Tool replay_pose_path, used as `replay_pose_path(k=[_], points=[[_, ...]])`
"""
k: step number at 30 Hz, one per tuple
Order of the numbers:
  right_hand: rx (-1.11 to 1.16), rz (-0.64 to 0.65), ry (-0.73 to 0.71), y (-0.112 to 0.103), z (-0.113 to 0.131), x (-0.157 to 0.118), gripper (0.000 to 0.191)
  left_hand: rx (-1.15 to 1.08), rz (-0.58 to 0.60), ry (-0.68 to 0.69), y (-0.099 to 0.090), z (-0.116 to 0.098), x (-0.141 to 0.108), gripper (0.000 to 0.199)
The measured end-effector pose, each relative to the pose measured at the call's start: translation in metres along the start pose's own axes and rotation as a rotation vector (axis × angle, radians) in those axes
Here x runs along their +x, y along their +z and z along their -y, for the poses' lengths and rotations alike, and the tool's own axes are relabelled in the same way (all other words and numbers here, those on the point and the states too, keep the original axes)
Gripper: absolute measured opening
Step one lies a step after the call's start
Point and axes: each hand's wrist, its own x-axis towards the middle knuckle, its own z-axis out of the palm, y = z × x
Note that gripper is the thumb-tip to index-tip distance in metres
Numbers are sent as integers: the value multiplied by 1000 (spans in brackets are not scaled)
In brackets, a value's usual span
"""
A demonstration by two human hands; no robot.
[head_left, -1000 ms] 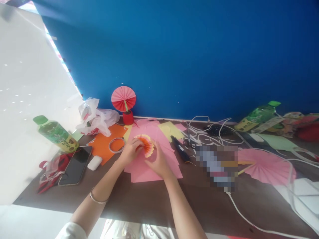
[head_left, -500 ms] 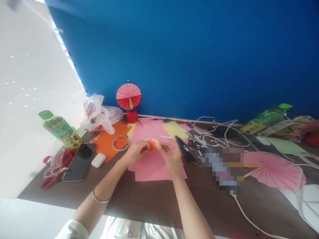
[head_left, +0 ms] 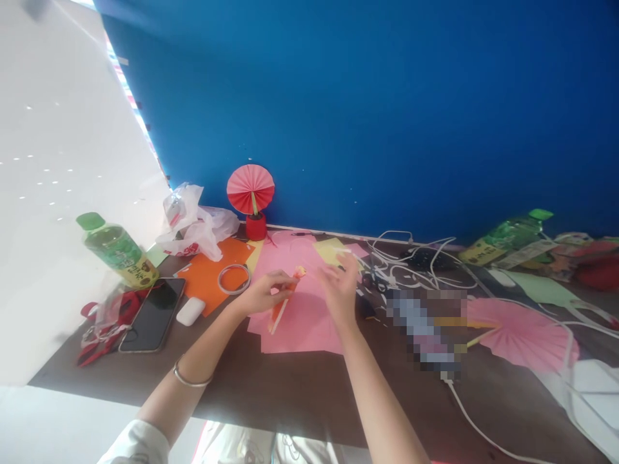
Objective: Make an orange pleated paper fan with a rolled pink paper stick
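The orange pleated paper (head_left: 279,310), fanned out a moment ago, is now a narrow strip over the pink sheets (head_left: 309,316). The left hand's grip (head_left: 273,290) is clamped on its far part; the right hand (head_left: 340,287), its grip now apart, has moved off to the right.

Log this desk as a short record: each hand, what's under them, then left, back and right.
left hand: pinches folded orange paper
right hand: raised beside it, fingers spread; blurred, so any grip is unclear
under hands: pink sheets
left: phone, white case, tilted green-capped bottle
back: round pleated paper on a stem in a red pot; plastic bag to its left
right: pink fan, cables, second green-capped bottle
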Motion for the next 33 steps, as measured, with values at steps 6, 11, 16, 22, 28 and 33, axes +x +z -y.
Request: replay_pose_path(k=[6,11,16,22,28,33], points=[[87,112,-25,-6,-13,-8,18,-136,-22,-57,-1,4,-8,35],[303,270,159,1,-18,-24,18,-219,3,-52,-3,3,-11,42],[303,330,230,4,-14,-30,23,-235,33,-30,1,1,-12,51],[197,372,205,5,-9,-36,22,-221,44,-6,4,-3,-13,56],[145,372,168,8,-6,-38,21,-221,59,-17,5,0,-14,59],[139,374,147,8,-7,-40,20,-246,61,-20,5,-1,-13,56]])
